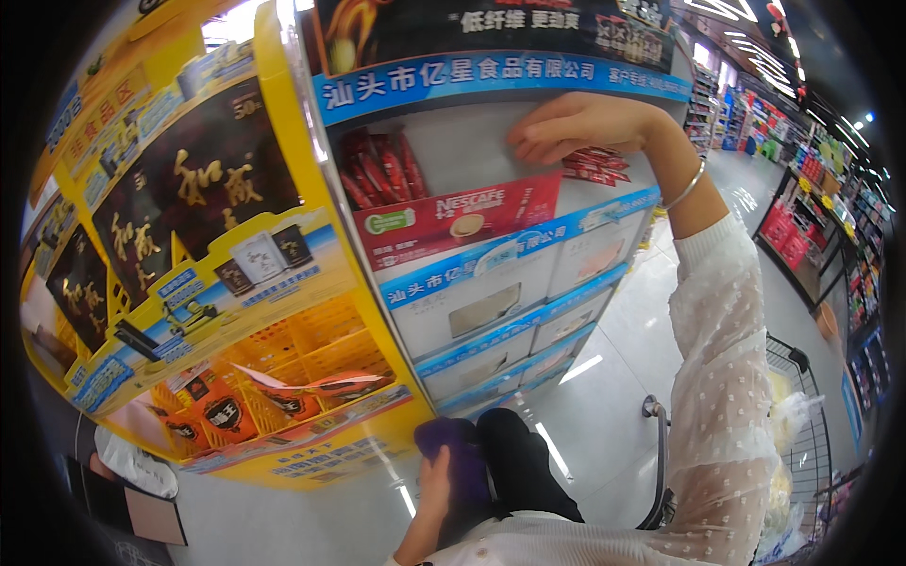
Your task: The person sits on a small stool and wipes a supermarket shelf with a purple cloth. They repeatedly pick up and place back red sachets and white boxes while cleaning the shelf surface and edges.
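My right hand (577, 131) reaches over the upper shelf of a blue-edged display. Its fingers are loosely bent, somewhat blurred, and no item shows between them. Just below lies a pile of red sachets (594, 166), partly covered by the hand. To its left stands a red Nescafe carton (460, 219) with an open top, and more red sachets (379, 170) stand upright at the left end. Low in front of my body, my left hand (432, 488) grips a soft purple item (456, 460); its exact kind is unclear.
A yellow display stand (276, 170) adjoins on the left, with orange packets (223, 417) in its lower bins. White boxes (488, 308) fill the lower shelves. A wire shopping cart (800, 361) holding plastic bags stands at my right. Tiled floor (623, 354) extends along the aisle.
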A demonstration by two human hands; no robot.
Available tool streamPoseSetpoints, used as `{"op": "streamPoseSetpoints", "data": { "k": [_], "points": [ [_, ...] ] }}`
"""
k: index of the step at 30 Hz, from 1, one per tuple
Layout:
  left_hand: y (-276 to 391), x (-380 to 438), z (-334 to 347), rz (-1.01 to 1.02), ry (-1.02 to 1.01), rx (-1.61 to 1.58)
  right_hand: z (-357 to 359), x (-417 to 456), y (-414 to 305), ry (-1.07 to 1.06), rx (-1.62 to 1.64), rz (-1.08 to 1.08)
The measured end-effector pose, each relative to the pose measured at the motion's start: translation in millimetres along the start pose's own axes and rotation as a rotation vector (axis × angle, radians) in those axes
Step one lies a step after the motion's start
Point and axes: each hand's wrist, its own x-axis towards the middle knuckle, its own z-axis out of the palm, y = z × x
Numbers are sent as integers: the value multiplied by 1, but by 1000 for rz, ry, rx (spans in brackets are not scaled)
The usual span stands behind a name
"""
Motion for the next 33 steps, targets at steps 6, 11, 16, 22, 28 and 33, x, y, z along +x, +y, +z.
{"op": "streamPoseSetpoints", "data": {
  "k": [6,11,16,22,28,33],
  "points": [
    [3,1,3,-28,-29,56,-41,-19,76,358,-101,122],
    [-12,9,5,-47,-39,70,-42,-6,164,554,-637,75],
    [-8,3,6,-4,7,124,-15,7,181,549,-903,342],
    [6,-6,14,-37,-35,51,-3,-1,150,449,-863,218],
    [1,-1,17,3,-24,133,2,3,157,453,-946,190],
    [8,-7,21,21,-71,9,-13,-32,140,863,-983,88]
  ]
}}
